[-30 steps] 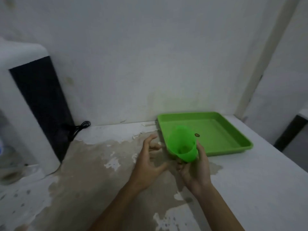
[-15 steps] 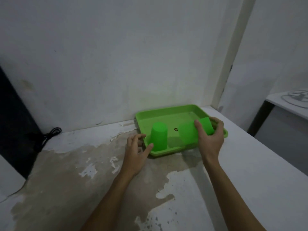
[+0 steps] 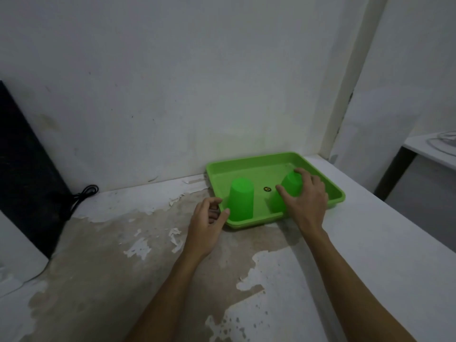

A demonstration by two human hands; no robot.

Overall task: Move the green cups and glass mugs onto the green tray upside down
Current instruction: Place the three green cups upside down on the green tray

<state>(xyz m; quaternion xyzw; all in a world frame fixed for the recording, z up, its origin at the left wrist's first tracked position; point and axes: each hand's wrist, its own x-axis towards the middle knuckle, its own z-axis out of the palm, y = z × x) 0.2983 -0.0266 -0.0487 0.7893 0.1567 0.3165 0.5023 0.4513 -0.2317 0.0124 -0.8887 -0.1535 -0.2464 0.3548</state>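
Observation:
A green tray (image 3: 254, 163) lies on the counter against the wall. One green cup (image 3: 241, 199) stands upside down in the tray's near left corner. My left hand (image 3: 208, 219) rests just left of it at the tray's rim, fingers loosely curled, holding nothing. A second green cup (image 3: 291, 185) stands upside down in the tray's right half, with my right hand (image 3: 304, 199) gripping it from above and partly hiding it. No glass mugs are in view.
The counter (image 3: 370, 243) has worn, peeling paint. A black panel (image 3: 27, 169) and a coiled black cable (image 3: 85, 193) sit at the left by the wall. The counter's edge drops off at the right, with another table (image 3: 434, 149) beyond.
My right hand has turned the second cup from tilted to upside down and lowered it onto the tray. My left hand has barely moved beside the first cup.

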